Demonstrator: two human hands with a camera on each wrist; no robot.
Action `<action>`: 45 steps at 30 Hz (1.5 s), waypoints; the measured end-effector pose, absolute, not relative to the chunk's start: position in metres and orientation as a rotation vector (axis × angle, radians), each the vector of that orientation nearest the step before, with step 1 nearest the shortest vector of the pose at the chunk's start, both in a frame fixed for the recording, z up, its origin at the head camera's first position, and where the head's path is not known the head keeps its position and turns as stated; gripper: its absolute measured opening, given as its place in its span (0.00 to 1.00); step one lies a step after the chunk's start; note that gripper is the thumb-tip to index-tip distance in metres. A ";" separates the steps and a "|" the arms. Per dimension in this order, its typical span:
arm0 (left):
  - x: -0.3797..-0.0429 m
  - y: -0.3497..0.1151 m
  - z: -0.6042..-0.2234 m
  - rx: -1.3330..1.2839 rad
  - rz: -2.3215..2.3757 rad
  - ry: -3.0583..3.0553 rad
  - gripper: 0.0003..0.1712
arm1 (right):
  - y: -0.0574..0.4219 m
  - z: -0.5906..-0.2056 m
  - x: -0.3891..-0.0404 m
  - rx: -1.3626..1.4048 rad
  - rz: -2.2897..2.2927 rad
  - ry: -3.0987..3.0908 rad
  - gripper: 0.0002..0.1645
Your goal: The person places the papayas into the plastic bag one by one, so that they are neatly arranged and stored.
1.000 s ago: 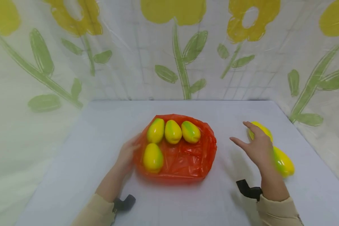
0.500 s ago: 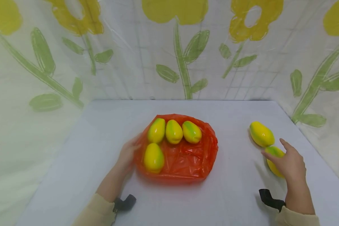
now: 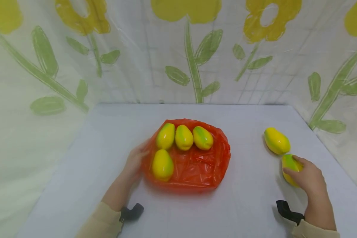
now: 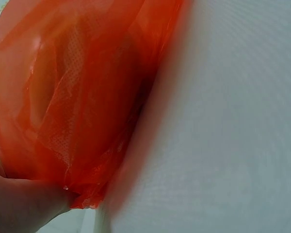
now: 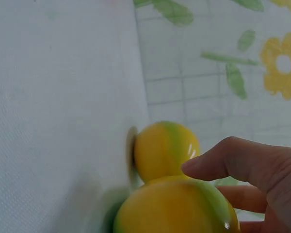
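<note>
An opened red plastic bag [image 3: 193,168] lies mid-table with several glossy yellow-and-green papayas [image 3: 162,165] in it. My left hand [image 3: 135,162] grips the bag's left edge; in the left wrist view the thumb [image 4: 29,201] lies against the bunched red plastic [image 4: 87,111], and the other fingers are mostly hidden. On the right, my right hand [image 3: 309,173] holds the nearer papaya [image 3: 289,168] between thumb and fingers, and it still sits on the table. Another papaya [image 3: 277,141] lies just beyond it. The right wrist view shows the held papaya [image 5: 174,208] in front of the other [image 5: 165,148].
The table [image 3: 241,205] has a white cover. Behind it and along both sides hangs a translucent curtain [image 3: 131,66] printed with yellow flowers. Dark curved mounts [image 3: 132,211] stick out from both wrists.
My right hand moves right and toward me from the farther papaya, then closes its fingers round the nearer one. The left hand stays at the bag's edge.
</note>
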State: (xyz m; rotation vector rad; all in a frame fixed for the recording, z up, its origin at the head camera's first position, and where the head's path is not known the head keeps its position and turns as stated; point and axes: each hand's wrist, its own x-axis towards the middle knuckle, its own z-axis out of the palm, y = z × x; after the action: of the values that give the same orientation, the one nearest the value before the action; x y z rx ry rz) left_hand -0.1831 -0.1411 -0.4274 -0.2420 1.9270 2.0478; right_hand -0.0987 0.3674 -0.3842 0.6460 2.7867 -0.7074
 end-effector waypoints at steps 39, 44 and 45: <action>-0.183 -0.139 -0.424 -0.253 2.096 1.880 0.28 | 0.192 -0.326 -0.139 -0.060 -0.908 2.937 0.40; -0.182 -0.140 -0.424 -0.233 2.101 1.880 0.28 | 0.157 -0.327 -0.139 -0.180 -0.893 2.946 0.39; -0.182 -0.141 -0.424 -0.223 2.101 1.883 0.28 | 0.150 -0.328 -0.139 -0.205 -0.890 2.945 0.39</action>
State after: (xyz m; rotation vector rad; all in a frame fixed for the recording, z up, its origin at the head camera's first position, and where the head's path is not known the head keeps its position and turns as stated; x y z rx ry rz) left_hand -0.1816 -0.1408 -0.4238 -0.2233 1.8831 2.1005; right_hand -0.1388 0.1500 -0.3281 -0.2052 2.9452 -0.8902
